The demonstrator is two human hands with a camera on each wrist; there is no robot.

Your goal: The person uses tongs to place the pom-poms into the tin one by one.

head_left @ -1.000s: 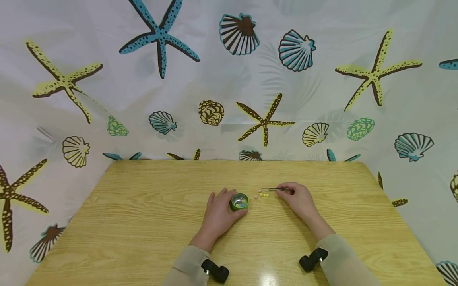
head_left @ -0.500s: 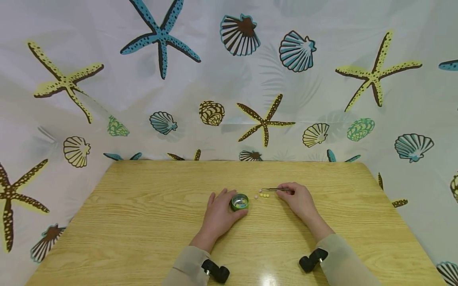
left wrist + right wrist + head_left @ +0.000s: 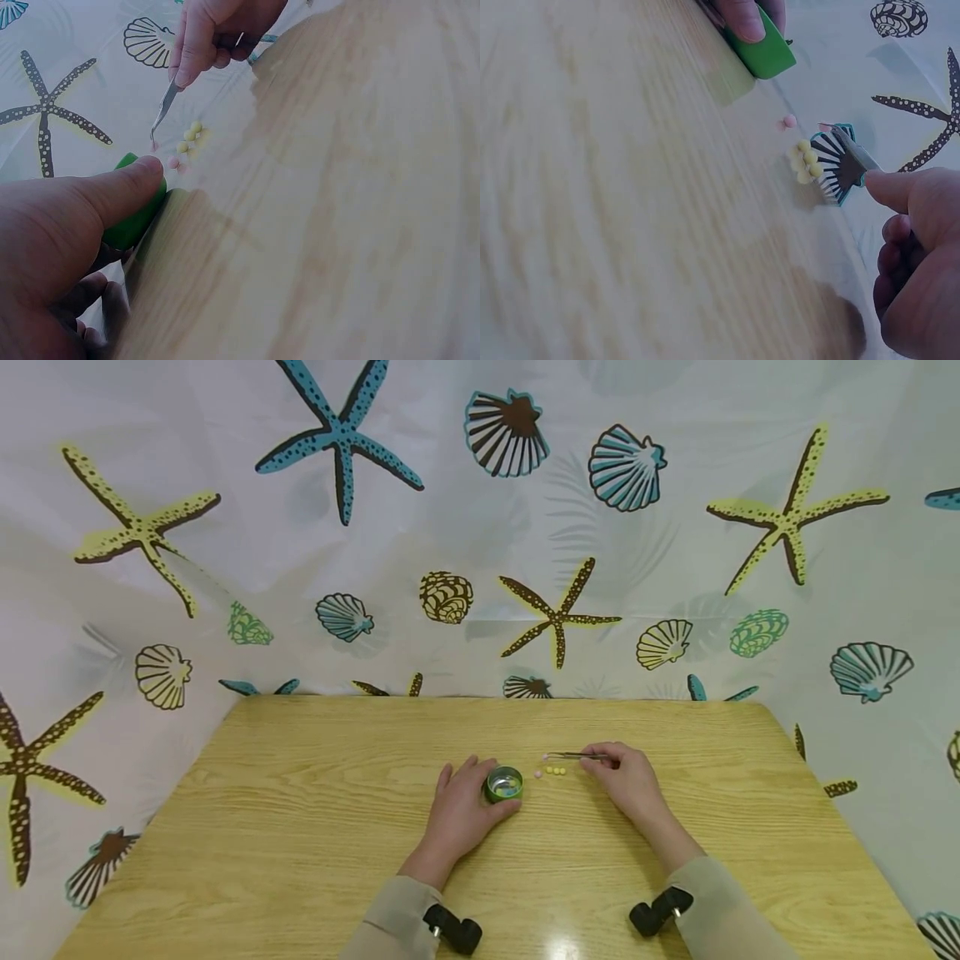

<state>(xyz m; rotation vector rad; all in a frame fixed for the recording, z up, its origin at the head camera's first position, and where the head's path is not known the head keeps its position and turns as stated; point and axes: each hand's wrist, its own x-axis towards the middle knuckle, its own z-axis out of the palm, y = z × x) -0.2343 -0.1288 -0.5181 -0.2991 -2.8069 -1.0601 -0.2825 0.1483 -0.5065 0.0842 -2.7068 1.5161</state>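
Hardly any change vs a sec ago: left hand [image 3: 459,810] is still gripping green tin [image 3: 502,784], fingers wrapped round it. Right hand [image 3: 628,779] keeps pinching tweezers [image 3: 572,757], tips hovering near pink bead [image 3: 537,773] & yellow beads [image 3: 556,770] on tabletop [image 3: 300,810]; pickup prob. not begun.

Both arms wear long sleeves of a plain beige, khaki-like cloth, the left sleeve [image 3: 393,918] and the right sleeve [image 3: 723,914] ending at the wrists. A small black camera mount sits on each cuff: one on the left wrist [image 3: 452,932], one on the right wrist [image 3: 658,910], each with a rounded black body and a small silvery screw. The left hand [image 3: 461,814] and right hand [image 3: 630,781] are bare, without gloves or rings.
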